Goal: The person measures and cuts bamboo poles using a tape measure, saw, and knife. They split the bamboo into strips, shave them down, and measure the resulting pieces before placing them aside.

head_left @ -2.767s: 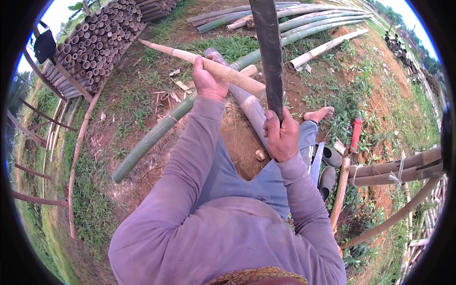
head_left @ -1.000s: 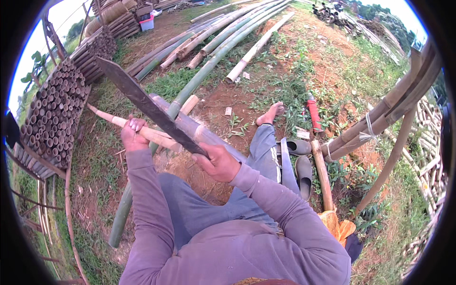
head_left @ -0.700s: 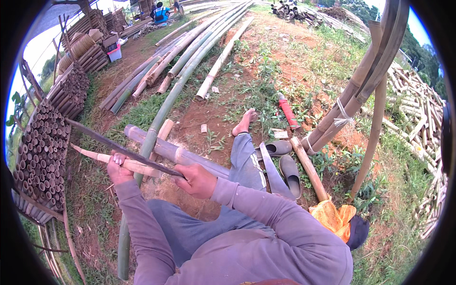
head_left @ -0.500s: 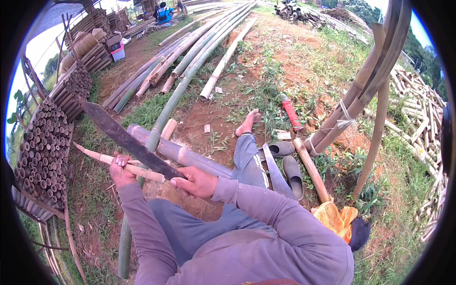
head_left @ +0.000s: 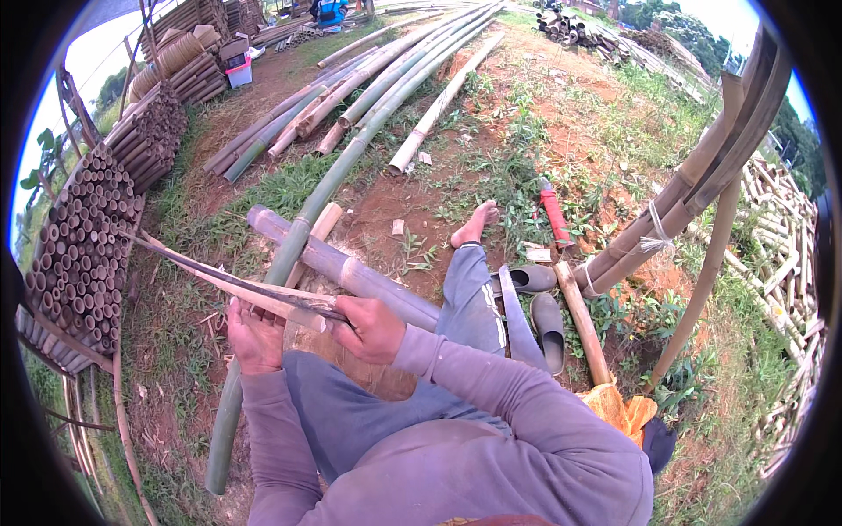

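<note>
Left hand point(head_left: 254, 336) is wrapped tight around the near end of a thin bamboo strip point(head_left: 230, 285), left of centre in the frame. Right hand point(head_left: 373, 328) is fisted on the handle of a long blade point(head_left: 263, 292); the blade lies along the strip and looks set into its near end. Strip runs from the hands up-left to a tip near the stacked poles point(head_left: 83, 254) at the left edge. Progress, as a judgement: split looks begun only at the hand end, and the far length still reads as one piece, though it's too thin to be sure. Most of the length remains. A fat pale culm point(head_left: 351, 276) lies across the lap just behind the hands, whole. Long green pole point(head_left: 329, 184) runs from lower left to top centre. Bare foot point(head_left: 474, 223) sits mid-frame, with slippers point(head_left: 535, 298) and a red-handled tool point(head_left: 555, 215) to its right. More poles lean at the right.
</note>
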A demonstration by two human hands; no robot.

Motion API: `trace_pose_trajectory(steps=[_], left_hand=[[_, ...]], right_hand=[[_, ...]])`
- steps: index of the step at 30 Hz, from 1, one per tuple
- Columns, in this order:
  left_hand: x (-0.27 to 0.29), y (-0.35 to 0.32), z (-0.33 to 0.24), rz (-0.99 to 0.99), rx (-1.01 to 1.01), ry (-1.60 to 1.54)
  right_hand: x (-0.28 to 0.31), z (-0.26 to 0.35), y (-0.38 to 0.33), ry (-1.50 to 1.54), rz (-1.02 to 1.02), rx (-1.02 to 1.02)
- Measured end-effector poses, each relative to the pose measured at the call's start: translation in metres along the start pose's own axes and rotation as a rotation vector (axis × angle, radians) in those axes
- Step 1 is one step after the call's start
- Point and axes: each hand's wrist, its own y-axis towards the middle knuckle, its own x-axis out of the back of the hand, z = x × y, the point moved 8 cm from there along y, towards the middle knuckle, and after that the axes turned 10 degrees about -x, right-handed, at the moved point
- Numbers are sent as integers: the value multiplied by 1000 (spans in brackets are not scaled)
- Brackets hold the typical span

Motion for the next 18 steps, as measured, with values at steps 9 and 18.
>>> trace_pose_trajectory(steps=[9,18], left_hand=[[-18,-131,15,410,30,27],[20,-153,14,343,40,-251]], right_hand=[[-28,31,-3,-183,125,206],[-78,40,0,-175,288,478]])
